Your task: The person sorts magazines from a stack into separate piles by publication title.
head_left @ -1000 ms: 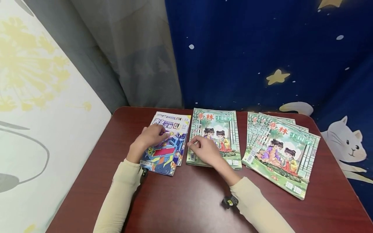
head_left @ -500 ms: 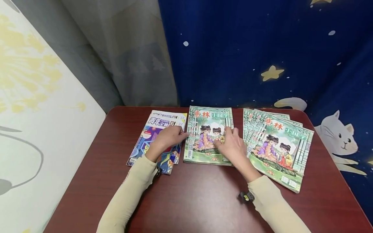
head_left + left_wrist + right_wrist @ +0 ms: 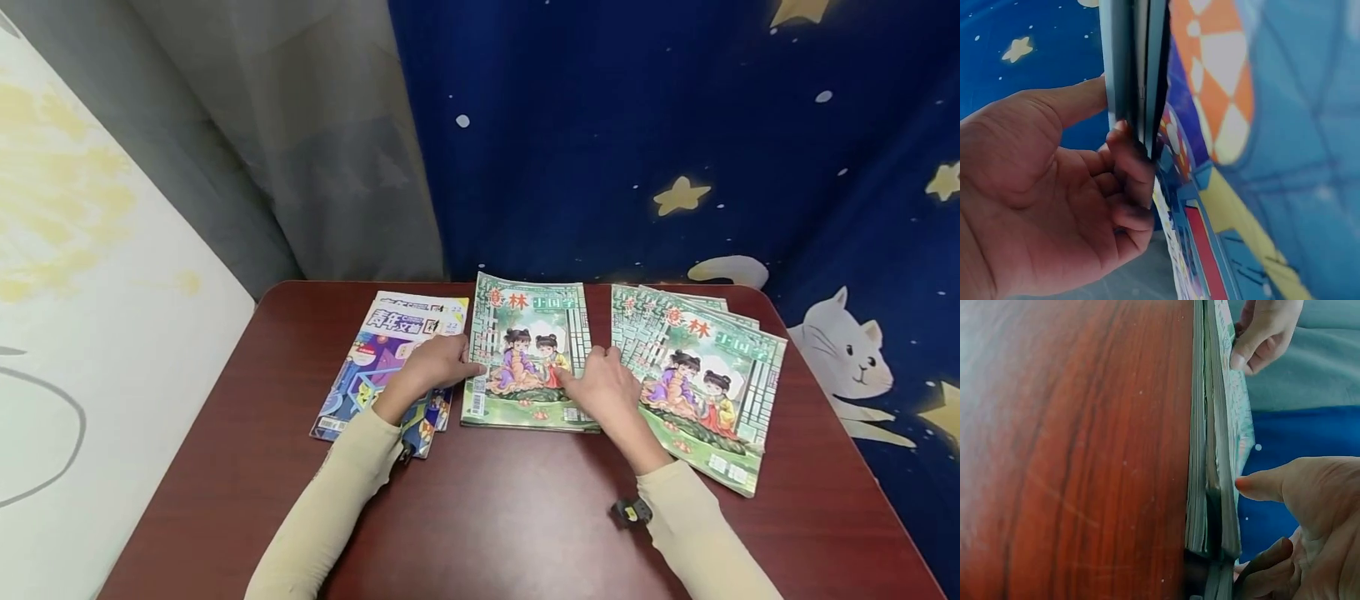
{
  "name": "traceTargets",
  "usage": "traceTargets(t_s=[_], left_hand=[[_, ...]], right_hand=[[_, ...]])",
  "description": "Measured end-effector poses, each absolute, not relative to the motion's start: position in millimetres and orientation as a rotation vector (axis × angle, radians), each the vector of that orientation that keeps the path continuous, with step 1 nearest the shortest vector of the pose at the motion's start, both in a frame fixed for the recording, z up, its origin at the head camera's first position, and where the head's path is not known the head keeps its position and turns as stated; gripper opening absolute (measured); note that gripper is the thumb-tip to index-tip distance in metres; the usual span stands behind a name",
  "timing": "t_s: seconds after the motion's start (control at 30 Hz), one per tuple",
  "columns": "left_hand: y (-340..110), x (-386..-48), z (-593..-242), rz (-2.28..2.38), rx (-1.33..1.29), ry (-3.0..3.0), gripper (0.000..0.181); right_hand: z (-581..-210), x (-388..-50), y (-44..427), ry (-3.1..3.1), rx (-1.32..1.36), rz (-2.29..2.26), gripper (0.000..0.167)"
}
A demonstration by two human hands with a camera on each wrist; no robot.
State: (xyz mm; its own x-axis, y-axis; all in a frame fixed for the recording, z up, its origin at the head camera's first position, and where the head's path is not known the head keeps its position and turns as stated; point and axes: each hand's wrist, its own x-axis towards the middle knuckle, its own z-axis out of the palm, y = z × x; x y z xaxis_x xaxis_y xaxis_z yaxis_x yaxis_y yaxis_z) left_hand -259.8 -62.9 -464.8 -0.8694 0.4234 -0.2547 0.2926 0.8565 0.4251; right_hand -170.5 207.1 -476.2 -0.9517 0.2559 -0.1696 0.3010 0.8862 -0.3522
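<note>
Both hands hold the middle stack of green magazines (image 3: pixel 525 408) by its sides. At the left edge lies my left hand (image 3: pixel 431 367), thumb on the cover; the left wrist view shows this hand (image 3: pixel 1054 187) with its fingers curled against the stack's side (image 3: pixel 1119 56). My right hand (image 3: pixel 607 387) has its thumb over the cover's right part and its fingers at the right edge. In the right wrist view, that hand (image 3: pixel 1316 519) touches the cover with its thumb, fingers bent beside the stack's layered page edges (image 3: pixel 1197 456).
Purple-and-blue magazines (image 3: pixel 352 375) overlap on the left, partly under the left forearm. Fanned green magazines (image 3: pixel 697 400) lie on the right, close to the right hand. Behind the dark red table (image 3: pixel 510 517) hang a grey curtain (image 3: pixel 345 167) and a blue one (image 3: pixel 570 167).
My left hand has moved from the purple magazines to the middle stack's left edge. My right hand has gone from that stack's left side to its right edge. The head view has shifted slightly.
</note>
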Motion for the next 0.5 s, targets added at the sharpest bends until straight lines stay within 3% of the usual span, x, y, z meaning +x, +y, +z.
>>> traceTargets(t_s=[0.2, 0.5], left_hand=[[-71.8, -248.3, -460.8, 0.822, 0.562, 2.682, 0.025], [-64.0, -240.8, -460.4, 1.07, 0.527, 2.605, 0.024]], right_hand=[[-479.5, -171.8, 206.9, 2.915, 0.425, -0.646, 0.086], [-482.8, -169.4, 219.8, 2.923, 0.423, -0.692, 0.087]])
